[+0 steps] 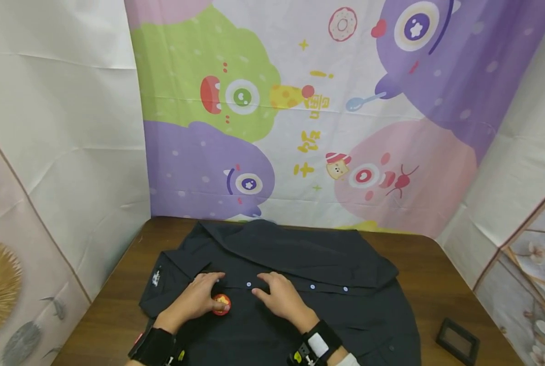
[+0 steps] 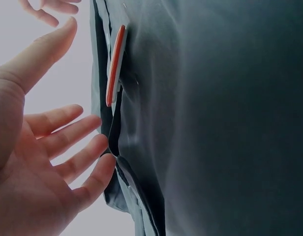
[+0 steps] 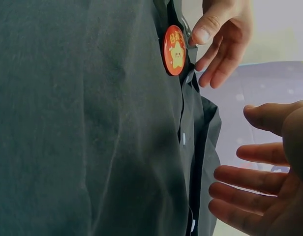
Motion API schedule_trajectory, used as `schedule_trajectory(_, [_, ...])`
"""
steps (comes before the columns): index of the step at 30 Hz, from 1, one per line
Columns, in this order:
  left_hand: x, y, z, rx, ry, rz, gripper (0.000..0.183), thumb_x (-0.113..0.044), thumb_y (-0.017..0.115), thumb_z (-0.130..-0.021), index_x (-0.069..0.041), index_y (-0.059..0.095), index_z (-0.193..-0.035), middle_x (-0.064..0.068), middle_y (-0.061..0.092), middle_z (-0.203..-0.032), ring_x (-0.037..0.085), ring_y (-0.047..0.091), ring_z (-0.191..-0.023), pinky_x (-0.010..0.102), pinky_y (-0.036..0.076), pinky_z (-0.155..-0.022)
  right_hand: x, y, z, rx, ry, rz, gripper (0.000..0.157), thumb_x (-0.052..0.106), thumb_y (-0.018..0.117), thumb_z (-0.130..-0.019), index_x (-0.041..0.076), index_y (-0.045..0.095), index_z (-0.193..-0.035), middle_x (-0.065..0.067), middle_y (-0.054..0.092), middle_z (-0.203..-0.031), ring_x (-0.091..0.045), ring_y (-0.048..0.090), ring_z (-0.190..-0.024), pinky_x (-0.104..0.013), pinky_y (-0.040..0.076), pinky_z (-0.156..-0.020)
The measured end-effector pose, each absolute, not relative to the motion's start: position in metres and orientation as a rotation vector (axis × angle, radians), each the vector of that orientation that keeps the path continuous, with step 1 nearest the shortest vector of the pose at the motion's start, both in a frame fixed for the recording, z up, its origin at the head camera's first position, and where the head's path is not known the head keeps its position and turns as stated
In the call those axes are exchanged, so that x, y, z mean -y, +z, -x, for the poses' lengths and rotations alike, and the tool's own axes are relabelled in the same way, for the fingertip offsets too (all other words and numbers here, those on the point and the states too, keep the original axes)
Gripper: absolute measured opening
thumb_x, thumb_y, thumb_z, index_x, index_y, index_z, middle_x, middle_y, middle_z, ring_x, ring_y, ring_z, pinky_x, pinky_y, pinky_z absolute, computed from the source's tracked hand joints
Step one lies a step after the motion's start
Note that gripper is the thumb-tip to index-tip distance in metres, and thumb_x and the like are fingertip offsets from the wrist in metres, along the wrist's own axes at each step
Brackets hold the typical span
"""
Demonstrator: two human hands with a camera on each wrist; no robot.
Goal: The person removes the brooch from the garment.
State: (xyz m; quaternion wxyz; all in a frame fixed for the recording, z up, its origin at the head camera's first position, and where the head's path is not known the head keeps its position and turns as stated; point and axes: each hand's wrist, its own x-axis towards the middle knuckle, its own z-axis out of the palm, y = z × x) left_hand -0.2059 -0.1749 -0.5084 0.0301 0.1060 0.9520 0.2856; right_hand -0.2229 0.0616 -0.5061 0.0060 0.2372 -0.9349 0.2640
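1. The table (image 1: 103, 310) is largely covered by cloth.
2. The dark shirt (image 1: 363, 325) is spread across it.
3. The left hand (image 1: 194, 297) is held by the badge, fingers spread; whether it is touched by the thumb cannot quite be told.
4. The right hand (image 1: 286, 297) is held above the shirt, fingers spread, nothing gripped.
5. A black frame (image 1: 462, 330) is seen right of the shirt.
6. The red badge (image 3: 175, 50) is seen on the shirt, near the buttons (image 1: 312, 287).

My right hand (image 3: 289, 194), fingers extended, is beside the dark shirt (image 3: 127, 118); my left hand (image 3: 231, 35) is near the red star badge (image 3: 174, 51).
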Motion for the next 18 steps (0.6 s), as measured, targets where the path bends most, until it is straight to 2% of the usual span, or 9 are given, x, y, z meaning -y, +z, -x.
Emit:
schedule_trajectory(7, [0.173, -0.508, 0.206, -2.933, 0.894, -0.348, 0.078, -0.033, 0.09, -0.064, -0.001, 0.058, -0.128, 0.016, 0.061, -0.131, 0.035, 0.051, -0.12, 0.053, 0.042, -0.101, -0.063, -0.51, 0.224, 2.927, 0.805, -0.716, 0.041, 0.031, 0.067, -0.092, 0.006, 0.065, -0.124, -0.01, 0.068, -0.116, -0.027, 0.063, -0.111, -0.044, 0.05, -0.096])
schedule_trajectory(18, [0.177, -0.502, 0.207, -2.903, 0.873, -0.329, 0.076, -0.032, 0.089, -0.066, -0.003, 0.058, -0.129, 0.016, 0.06, -0.132, 0.035, 0.05, -0.122, 0.058, 0.04, -0.1, -0.05, -0.511, 0.227, 2.943, 0.894, -0.758, 0.042, 0.032, 0.066, -0.092, 0.005, 0.064, -0.125, -0.01, 0.068, -0.116, -0.026, 0.063, -0.11, -0.044, 0.05, -0.095])
